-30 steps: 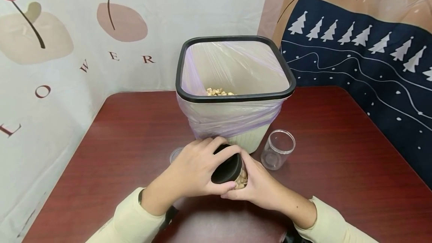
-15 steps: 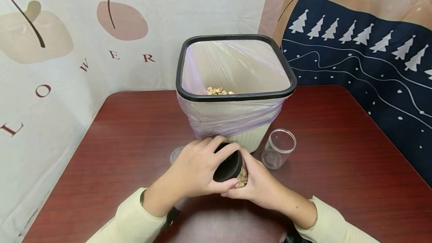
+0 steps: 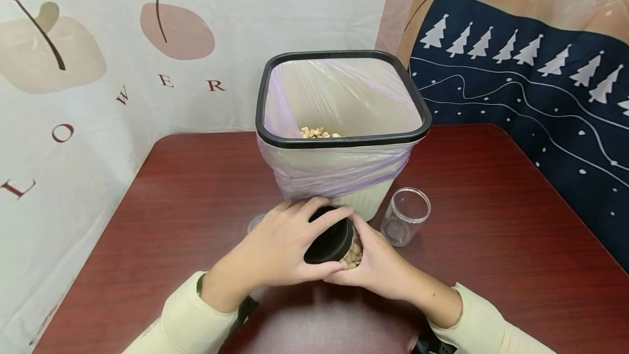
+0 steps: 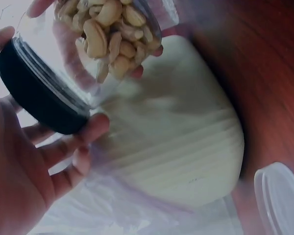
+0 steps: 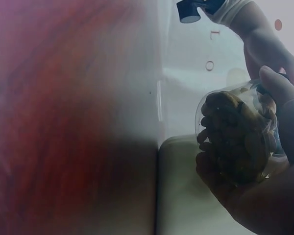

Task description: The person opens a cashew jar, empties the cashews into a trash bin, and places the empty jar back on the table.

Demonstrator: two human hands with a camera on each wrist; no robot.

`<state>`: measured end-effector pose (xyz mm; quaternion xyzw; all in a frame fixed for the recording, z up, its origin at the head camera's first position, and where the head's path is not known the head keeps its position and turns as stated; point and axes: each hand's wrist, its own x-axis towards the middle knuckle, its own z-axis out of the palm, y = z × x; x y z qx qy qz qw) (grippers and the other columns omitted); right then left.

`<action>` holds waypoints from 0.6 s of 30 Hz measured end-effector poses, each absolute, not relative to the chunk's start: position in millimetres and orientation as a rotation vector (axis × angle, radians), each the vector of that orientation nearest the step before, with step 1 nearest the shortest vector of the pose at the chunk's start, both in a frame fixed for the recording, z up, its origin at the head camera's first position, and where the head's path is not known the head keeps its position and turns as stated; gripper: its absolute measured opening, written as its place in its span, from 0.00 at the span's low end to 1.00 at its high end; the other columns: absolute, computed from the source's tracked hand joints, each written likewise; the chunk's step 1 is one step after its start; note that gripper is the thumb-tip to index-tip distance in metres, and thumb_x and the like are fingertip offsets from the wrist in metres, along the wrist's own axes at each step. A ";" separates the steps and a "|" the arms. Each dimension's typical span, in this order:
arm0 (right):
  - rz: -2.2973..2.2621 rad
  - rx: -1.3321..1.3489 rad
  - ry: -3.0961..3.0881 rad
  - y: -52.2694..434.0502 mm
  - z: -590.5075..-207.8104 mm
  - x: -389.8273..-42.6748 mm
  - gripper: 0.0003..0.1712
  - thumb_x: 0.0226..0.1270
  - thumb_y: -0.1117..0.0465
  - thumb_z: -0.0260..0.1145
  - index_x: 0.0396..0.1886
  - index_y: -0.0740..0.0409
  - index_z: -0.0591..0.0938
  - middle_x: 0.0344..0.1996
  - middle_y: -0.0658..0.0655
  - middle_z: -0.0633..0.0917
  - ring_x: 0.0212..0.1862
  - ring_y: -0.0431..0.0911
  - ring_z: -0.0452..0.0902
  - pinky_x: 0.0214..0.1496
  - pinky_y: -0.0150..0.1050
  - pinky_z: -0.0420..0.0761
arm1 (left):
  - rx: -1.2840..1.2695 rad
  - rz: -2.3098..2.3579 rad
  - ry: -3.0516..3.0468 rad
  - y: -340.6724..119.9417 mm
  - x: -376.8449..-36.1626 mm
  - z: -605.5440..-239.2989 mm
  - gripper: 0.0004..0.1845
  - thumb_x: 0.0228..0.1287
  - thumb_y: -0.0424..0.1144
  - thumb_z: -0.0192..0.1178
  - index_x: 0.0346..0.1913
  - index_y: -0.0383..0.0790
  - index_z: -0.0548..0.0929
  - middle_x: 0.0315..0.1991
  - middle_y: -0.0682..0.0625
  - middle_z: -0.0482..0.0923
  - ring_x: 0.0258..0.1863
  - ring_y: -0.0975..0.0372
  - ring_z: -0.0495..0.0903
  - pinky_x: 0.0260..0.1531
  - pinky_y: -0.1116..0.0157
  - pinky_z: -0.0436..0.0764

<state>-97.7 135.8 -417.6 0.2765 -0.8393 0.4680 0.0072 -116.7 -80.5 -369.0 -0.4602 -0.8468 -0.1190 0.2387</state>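
Note:
A clear plastic jar [image 4: 71, 58] of cashews [image 4: 112, 36] is held off the table, tilted, in front of the bin. Its black lid [image 3: 331, 240] sits on the mouth end. My left hand [image 3: 280, 247] grips the lid from above, thumb on the near side and fingers over the far side. With thumb and fingers wrapped round the jar's body, my right hand [image 3: 380, 266] holds it from the right. In the right wrist view the cashews show dark through the jar's base end. Much of the jar is hidden by my hands in the head view.
A bin [image 3: 344, 142] with a black rim and a purplish liner stands behind the hands, cashews [image 3: 318, 133] visible inside. Right of it is a second clear jar [image 3: 405, 217], without a lid. A clear round lid [image 4: 281, 196] lies left of the bin, partly behind my left hand.
Both hands stay on the jar and lid. The lid and left hand have shifted slightly, a little up and to the left within the last half second.

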 end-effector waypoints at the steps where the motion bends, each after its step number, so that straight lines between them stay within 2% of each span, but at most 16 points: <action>1: 1.462 0.860 -2.627 136.5 -416.9 -98.0 0.53 0.44 0.51 0.84 0.69 0.42 0.65 0.56 0.45 0.81 0.54 0.38 0.79 0.57 0.36 0.80 | -1.279 -0.337 -2.318 -81.8 -117.0 -367.8 0.43 0.53 0.67 0.65 0.70 0.52 0.71 0.55 0.50 0.77 0.39 0.57 0.82 0.43 0.59 0.81; 5: 1.454 0.847 -2.646 138.7 -414.5 -98.9 0.55 0.43 0.50 0.84 0.70 0.41 0.64 0.57 0.45 0.80 0.55 0.38 0.79 0.58 0.37 0.79 | -1.323 -0.392 -2.323 -85.7 -117.5 -364.5 0.43 0.54 0.64 0.66 0.72 0.52 0.69 0.59 0.50 0.76 0.45 0.56 0.82 0.49 0.58 0.81; 8: 1.452 0.844 -2.664 139.1 -414.0 -99.0 0.56 0.42 0.49 0.84 0.71 0.40 0.64 0.57 0.44 0.80 0.55 0.38 0.79 0.58 0.37 0.79 | -1.331 -0.416 -2.338 -86.6 -117.3 -364.1 0.43 0.54 0.64 0.66 0.72 0.52 0.69 0.58 0.51 0.76 0.46 0.57 0.82 0.50 0.58 0.80; 18: 1.454 0.835 -2.668 137.7 -413.9 -97.7 0.55 0.42 0.47 0.84 0.70 0.37 0.64 0.55 0.43 0.81 0.53 0.37 0.80 0.57 0.36 0.79 | -1.274 -0.419 -2.457 -85.6 -115.2 -365.2 0.43 0.52 0.66 0.67 0.70 0.56 0.70 0.56 0.54 0.74 0.46 0.60 0.82 0.46 0.60 0.82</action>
